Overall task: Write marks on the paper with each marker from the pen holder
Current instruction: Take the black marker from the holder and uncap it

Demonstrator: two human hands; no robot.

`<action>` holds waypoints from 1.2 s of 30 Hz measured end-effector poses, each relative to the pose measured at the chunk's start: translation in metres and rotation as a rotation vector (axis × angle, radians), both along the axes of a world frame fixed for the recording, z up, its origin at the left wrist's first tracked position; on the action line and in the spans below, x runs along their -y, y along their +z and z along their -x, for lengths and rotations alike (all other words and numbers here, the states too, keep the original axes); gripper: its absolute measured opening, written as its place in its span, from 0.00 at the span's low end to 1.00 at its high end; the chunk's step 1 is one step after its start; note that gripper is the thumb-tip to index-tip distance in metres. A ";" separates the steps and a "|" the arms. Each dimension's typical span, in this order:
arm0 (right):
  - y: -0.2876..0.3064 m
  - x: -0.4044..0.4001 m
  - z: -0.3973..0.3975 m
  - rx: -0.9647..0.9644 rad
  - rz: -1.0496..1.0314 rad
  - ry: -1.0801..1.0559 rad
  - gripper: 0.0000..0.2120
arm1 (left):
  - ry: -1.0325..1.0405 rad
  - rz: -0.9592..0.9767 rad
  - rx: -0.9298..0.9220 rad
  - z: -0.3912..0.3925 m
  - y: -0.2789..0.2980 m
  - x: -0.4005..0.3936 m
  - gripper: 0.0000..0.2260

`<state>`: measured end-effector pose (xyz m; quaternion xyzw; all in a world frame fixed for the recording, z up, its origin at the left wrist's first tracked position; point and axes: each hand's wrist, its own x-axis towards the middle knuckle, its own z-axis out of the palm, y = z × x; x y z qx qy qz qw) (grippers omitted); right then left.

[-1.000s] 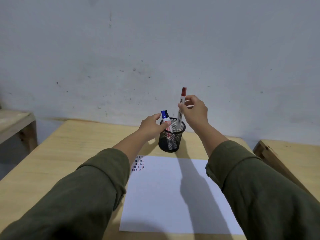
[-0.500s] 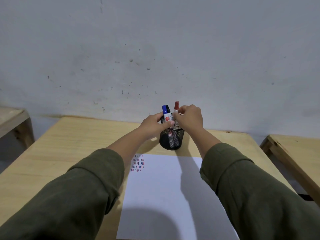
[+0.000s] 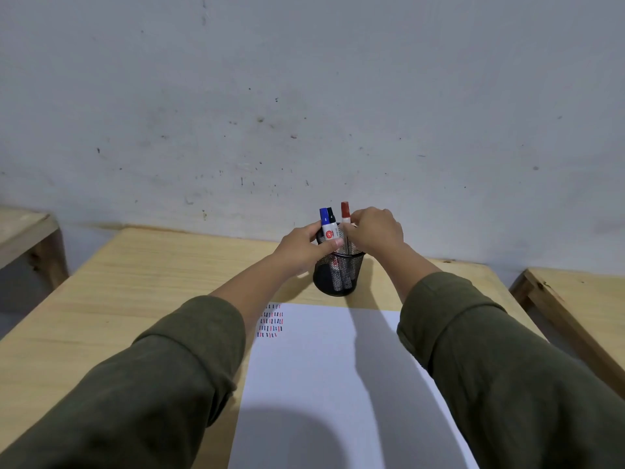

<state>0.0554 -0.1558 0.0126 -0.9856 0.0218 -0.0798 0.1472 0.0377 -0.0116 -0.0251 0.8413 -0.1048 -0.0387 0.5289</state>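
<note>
Left hand (image 3: 306,247) grips blue marker (image 3: 326,228), right hand (image 3: 375,231) pinches red marker (image 3: 345,214); barrels hidden in pen holder (image 3: 338,275).

We see a pale wood surface (image 3: 142,282) with a smooth matt grain, a black wire-mesh pen holder (image 3: 338,275), smooth plastic markers (image 3: 327,228) with glossy caps, matt white paper (image 3: 324,384), olive cloth sleeves (image 3: 152,384) and a rough, speckled painted wall (image 3: 304,96).

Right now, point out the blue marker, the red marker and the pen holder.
blue marker (image 3: 324,215), head view, on its cap.
red marker (image 3: 345,209), head view, on its cap.
pen holder (image 3: 338,278), head view, on its mesh wall.
</note>
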 end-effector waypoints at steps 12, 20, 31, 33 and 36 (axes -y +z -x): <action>-0.005 0.008 0.001 0.132 -0.151 0.257 0.31 | -0.001 0.009 -0.012 0.001 -0.001 0.000 0.20; -0.009 0.006 0.000 0.168 -0.012 0.312 0.23 | 0.004 -0.002 -0.004 0.002 0.001 0.000 0.19; -0.006 0.012 0.024 0.235 -0.341 0.287 0.18 | 0.033 0.047 -0.002 0.009 0.004 0.002 0.18; -0.005 0.010 0.029 0.193 -0.415 0.294 0.17 | 0.041 0.073 -0.002 0.011 0.005 0.003 0.18; -0.003 0.008 0.033 0.179 -0.508 0.267 0.20 | 0.062 0.041 0.007 0.012 0.005 0.003 0.19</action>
